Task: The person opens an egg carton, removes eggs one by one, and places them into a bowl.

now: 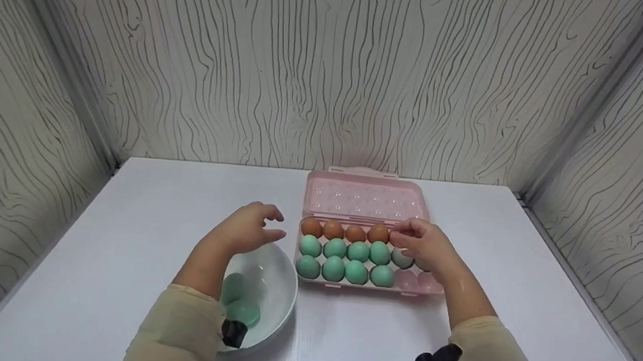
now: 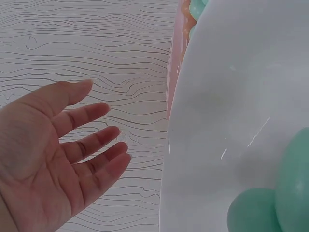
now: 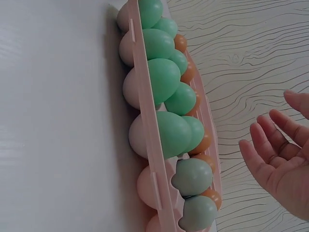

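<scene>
A white table [image 1: 180, 197] holds an open pink egg box [image 1: 367, 195] beside a white bowl [image 1: 274, 298]. The left hand [image 1: 246, 229] by the bowl and the right hand [image 1: 429, 246] by the box have their fingers apart. Green eggs [image 1: 356, 272] sit in both; brown eggs [image 1: 356, 233] fill the box's back row.

A person's left hand [image 1: 246, 230] hangs at the far rim of a white bowl [image 1: 275, 293] with dull green eggs [image 1: 244, 313] inside, thumb and fingers apart. The right hand [image 1: 431, 245] hovers over the right end of an open pink carton [image 1: 363, 201], brown eggs [image 1: 333, 229] along its back row and mint eggs [image 1: 358, 252] in the two nearer rows, on a white table [image 1: 179, 209]
</scene>
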The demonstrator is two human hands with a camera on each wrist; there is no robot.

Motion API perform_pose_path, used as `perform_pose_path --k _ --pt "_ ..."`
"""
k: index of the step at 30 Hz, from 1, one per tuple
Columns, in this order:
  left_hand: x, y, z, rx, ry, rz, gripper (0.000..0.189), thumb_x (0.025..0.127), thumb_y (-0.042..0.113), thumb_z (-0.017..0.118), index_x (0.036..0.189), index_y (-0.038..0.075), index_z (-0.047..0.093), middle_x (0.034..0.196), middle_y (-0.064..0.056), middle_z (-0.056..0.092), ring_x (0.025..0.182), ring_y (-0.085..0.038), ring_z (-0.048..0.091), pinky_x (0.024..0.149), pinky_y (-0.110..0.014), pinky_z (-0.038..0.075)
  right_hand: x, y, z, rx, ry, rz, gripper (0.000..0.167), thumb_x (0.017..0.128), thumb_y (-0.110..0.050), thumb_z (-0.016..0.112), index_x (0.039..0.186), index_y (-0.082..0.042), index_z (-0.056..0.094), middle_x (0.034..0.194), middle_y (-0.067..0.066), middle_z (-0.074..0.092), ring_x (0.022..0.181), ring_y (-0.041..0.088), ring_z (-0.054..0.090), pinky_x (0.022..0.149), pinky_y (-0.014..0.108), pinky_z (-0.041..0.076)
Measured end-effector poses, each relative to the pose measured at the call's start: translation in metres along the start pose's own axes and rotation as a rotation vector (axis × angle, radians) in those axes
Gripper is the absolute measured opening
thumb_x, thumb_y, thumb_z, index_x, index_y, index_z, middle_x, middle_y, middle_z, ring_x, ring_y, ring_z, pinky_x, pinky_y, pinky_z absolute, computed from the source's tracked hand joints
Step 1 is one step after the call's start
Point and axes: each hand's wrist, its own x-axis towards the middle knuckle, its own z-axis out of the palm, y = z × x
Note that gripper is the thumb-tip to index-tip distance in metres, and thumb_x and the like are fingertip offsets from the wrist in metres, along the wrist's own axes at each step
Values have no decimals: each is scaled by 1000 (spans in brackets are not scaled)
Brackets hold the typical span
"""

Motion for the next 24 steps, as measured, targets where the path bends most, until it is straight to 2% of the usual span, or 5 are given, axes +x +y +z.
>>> perform_pose_path --k 10,14,18,21,24 --pt "0 2 6 -17 -11 9 32 84 33 63 114 21 59 119 -4 54 110 -23 52 92 -43 44 2 12 6 -101 -2 -6 26 83 -18 66 104 -4 60 102 7 58 91 20 53 76 32 50" --pt "1 2 8 -16 -20 5 32 85 32 63 114 21 59 120 -5 54 111 -24 51 92 -43 44 3 17 13 -221 5 -52 24 79 -16 70 98 -4 63 105 9 54 95 23 55 79 34 49" --pt "2 3 10 -21 -27 -4 32 85 32 63 114 21 59 120 -5 54 111 -24 51 92 -43 44 1 22 24 -362 7 -14 28 76 -19 73 100 -8 63 101 7 58 92 21 56 80 37 48" --pt "3 3 12 -19 -33 3 32 85 32 63 114 21 59 119 -5 54 111 -23 51 92 -43 44 0 25 34 -419 -5 14 28 75 -18 74 99 -9 63 97 5 59 87 19 54 75 35 49" --pt "3 3 13 -16 -38 6 32 84 32 63 114 21 59 119 -4 54 112 -23 50 93 -43 43 0 28 41 -465 -2 -5 24 73 -14 74 94 -8 63 90 3 58 82 18 50 71 33 48"
